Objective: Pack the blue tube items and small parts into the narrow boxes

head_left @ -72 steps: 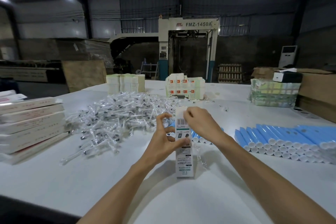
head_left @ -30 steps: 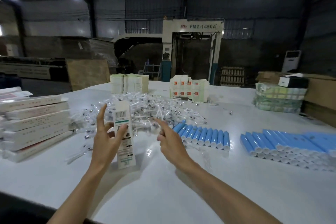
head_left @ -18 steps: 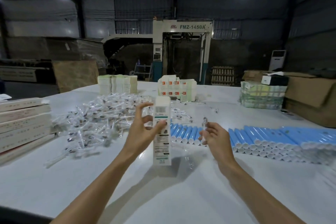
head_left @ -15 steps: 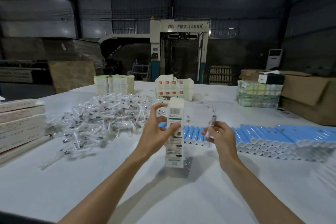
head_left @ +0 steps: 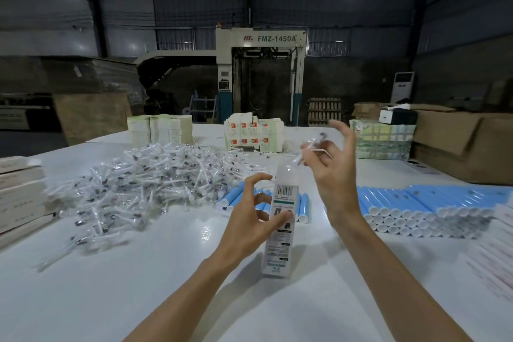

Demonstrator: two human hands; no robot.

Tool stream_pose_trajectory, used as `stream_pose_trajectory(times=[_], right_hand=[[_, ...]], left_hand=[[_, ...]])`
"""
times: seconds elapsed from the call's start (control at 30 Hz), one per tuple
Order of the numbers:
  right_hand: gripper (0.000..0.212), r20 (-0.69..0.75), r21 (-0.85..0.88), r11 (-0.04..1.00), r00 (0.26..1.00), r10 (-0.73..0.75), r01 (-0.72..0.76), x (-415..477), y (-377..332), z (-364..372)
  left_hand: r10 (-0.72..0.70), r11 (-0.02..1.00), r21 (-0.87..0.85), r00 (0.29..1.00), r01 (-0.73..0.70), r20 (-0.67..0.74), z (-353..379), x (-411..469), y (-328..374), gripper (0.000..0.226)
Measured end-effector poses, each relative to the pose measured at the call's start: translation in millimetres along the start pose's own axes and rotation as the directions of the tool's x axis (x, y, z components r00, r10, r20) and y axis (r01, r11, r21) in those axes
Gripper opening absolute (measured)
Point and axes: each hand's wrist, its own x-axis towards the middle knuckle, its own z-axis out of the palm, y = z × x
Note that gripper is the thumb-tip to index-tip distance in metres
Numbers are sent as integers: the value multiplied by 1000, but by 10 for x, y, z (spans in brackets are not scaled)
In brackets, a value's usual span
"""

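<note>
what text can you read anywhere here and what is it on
"FMZ-1450A": beige machine at the back.
Narrow white box in left hand: barcode and print, too blurred.
Clear-wrapped small part in right hand: nothing legible.
Orange-marked white cartons: too small.

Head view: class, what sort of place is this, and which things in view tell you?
Most likely a factory packing floor. A big machine marked FMZ-1450A stands behind; the table bears a heap of wrapped parts and rows of blue tubes; cardboard cartons sit at the right.
</note>
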Motion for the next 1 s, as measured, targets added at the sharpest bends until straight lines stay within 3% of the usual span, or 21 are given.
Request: stream_pose_trajectory(times=[0.1,0.23,0.5,0.67,0.87,1.0], right_hand=[[39,155,-312,949,988,8,42,-1,84,73],[31,296,-500,857,954,37,122,-64,201,47],[34,292,-525,838,956,13,149,-74,163,56],[2,337,-562,810,940,44,164,-105,168,11],[26,427,-630,736,902,65,246,-298,359,-3],[46,312,-421,905,946,90,53,-356,443,-82]], left_hand=[[33,999,-6,999,-33,-4,17,-14,-7,76],[33,999,-1,999,-33,-2,15,-17,-46,80],[53,998,-17,998,-54,-14,29,-31,-61,84],[60,998,-35,998,-61,-26,32,-36,-66,84],[52,996,-76,998,-55,-40,18,-33,-93,79],[12,989,-149,1000,-16,-29,19,-38,-84,79]])
